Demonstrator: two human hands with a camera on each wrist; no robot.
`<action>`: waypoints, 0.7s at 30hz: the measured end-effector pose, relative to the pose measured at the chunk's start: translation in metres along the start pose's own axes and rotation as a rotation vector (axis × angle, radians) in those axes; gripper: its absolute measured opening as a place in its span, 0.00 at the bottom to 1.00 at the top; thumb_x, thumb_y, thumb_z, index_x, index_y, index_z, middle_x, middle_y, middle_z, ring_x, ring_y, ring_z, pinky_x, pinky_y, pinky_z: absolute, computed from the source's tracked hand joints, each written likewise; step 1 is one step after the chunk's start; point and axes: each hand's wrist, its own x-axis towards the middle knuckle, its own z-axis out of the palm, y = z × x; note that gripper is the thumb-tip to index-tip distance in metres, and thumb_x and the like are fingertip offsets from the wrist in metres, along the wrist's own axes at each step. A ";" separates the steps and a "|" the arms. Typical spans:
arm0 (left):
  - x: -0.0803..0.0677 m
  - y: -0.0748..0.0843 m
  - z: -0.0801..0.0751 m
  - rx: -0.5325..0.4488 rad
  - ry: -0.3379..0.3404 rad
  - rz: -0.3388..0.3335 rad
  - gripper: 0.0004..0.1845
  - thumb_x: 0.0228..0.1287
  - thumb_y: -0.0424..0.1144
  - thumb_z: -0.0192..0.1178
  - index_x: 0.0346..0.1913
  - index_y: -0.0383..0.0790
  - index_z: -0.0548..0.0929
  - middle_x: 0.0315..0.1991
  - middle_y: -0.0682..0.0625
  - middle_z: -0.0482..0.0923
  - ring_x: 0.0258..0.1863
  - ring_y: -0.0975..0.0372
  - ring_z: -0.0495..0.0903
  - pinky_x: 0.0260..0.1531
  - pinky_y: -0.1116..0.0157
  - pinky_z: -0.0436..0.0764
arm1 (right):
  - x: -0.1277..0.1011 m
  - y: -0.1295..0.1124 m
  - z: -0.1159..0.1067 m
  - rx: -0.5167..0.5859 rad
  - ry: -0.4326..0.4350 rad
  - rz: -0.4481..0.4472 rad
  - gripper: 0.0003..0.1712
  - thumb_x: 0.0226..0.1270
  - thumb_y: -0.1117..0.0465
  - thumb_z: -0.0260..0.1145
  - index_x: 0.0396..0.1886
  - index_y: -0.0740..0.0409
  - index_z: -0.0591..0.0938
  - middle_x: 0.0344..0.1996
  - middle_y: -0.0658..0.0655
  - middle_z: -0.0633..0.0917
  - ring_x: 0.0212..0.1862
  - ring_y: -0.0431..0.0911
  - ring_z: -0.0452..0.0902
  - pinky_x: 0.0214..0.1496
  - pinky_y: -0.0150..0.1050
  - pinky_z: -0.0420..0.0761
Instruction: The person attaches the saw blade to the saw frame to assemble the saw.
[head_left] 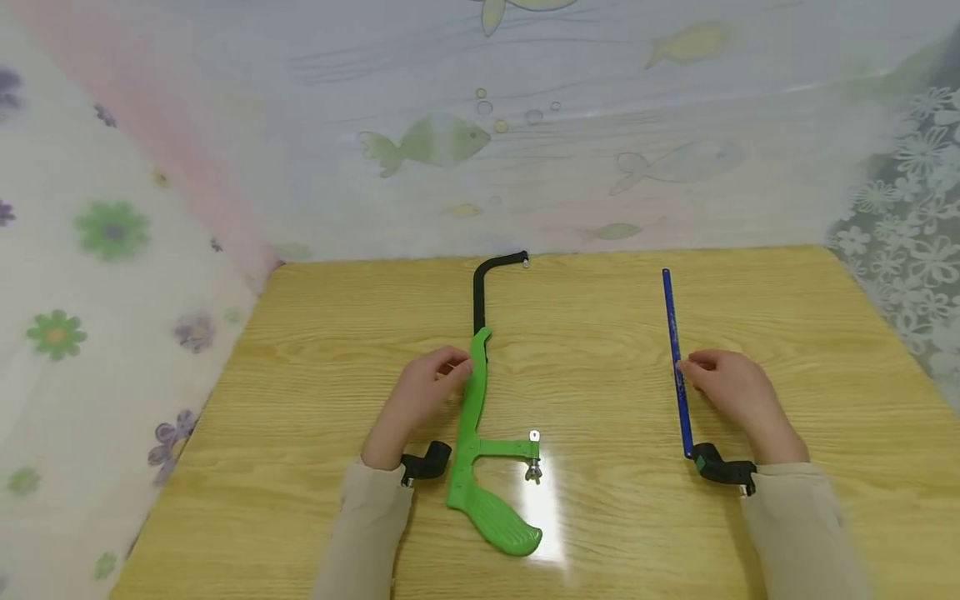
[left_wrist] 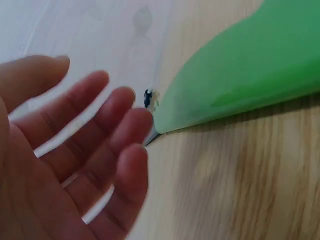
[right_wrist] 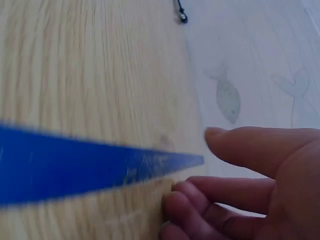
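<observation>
Head view: left hand [head_left: 420, 398], fingers loose, touches the saw frame [head_left: 474, 417]; right hand [head_left: 731, 392], uncurled, nears the blade [head_left: 675, 358], whose teeth might nick fingertips.

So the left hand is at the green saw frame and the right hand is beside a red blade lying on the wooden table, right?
Not quite: the blade is blue, not red, as the head view and the right wrist view both show. The rest holds: the left hand is at the green saw frame, the right hand is beside the blade, which lies on the wooden table.
</observation>
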 end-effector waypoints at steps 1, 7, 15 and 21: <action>0.001 0.002 0.003 0.005 -0.018 0.029 0.15 0.66 0.53 0.51 0.47 0.50 0.80 0.41 0.58 0.79 0.41 0.63 0.76 0.42 0.61 0.75 | 0.000 -0.001 0.001 -0.021 0.013 -0.008 0.31 0.69 0.42 0.49 0.47 0.68 0.77 0.38 0.69 0.80 0.40 0.63 0.74 0.41 0.53 0.72; 0.000 0.015 0.018 0.039 -0.143 0.160 0.15 0.64 0.55 0.52 0.44 0.53 0.80 0.39 0.63 0.78 0.37 0.67 0.76 0.38 0.65 0.75 | -0.007 -0.006 0.005 -0.119 0.045 -0.004 0.20 0.61 0.52 0.61 0.36 0.69 0.76 0.27 0.65 0.73 0.29 0.55 0.67 0.29 0.45 0.68; -0.003 0.022 0.024 0.056 -0.339 0.148 0.11 0.62 0.57 0.54 0.40 0.57 0.79 0.32 0.63 0.77 0.30 0.68 0.76 0.34 0.67 0.75 | -0.008 -0.007 0.004 -0.132 0.077 -0.003 0.25 0.60 0.64 0.58 0.54 0.75 0.71 0.45 0.74 0.72 0.44 0.63 0.70 0.37 0.51 0.72; -0.002 0.027 0.031 0.063 -0.461 0.137 0.11 0.60 0.58 0.55 0.38 0.58 0.79 0.30 0.61 0.79 0.29 0.67 0.77 0.34 0.68 0.75 | -0.009 -0.003 0.006 -0.119 0.144 0.012 0.21 0.56 0.68 0.56 0.51 0.73 0.75 0.42 0.72 0.75 0.41 0.61 0.72 0.35 0.49 0.72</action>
